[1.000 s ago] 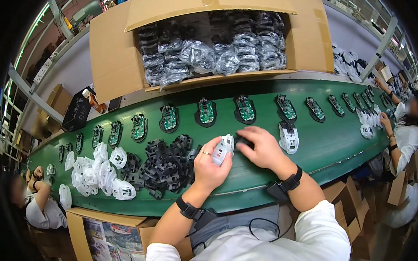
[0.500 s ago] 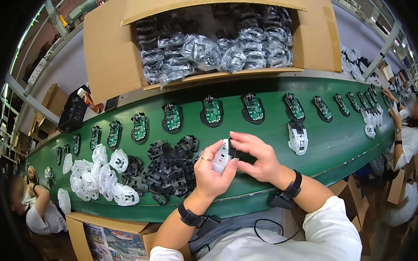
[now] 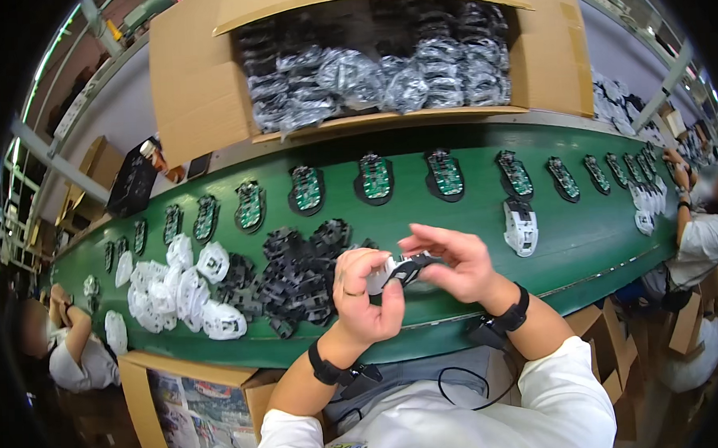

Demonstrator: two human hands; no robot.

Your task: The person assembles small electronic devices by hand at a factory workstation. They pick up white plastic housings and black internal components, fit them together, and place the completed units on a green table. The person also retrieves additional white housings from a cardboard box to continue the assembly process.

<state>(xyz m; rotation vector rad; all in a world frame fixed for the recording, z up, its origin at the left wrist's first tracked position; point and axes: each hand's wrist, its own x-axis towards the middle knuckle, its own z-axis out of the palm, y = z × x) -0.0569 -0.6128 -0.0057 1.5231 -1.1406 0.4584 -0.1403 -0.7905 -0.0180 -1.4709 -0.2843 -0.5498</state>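
Note:
My left hand [image 3: 366, 296] is closed around a white plastic computer-mouse shell [image 3: 376, 281], with thumb and fingers at its sides. A black plastic part [image 3: 407, 268] sits at the shell's right end. Against that part rest the bent fingers and thumb of my right hand [image 3: 465, 267]; the exact contact is partly hidden. Just left of my hands lies a heap of black plastic parts [image 3: 297, 275]. Farther left is a pile of white mouse shells [image 3: 174, 292]. One white shell with a black strip [image 3: 521, 229] lies to the right.
Along the green work surface [image 3: 459, 312] runs a row of black mouse bases with green circuit boards [image 3: 373, 178]. Behind it stands an open cardboard box [image 3: 201, 87] with bagged dark items [image 3: 352, 76]. Other people sit at left [image 3: 80, 348] and right [image 3: 696, 237]. Another box [image 3: 139, 410] stands near left.
My hands have tilted the white shell from upright to flatter, bringing the black part's open side into sight. The whole view has shifted slightly.

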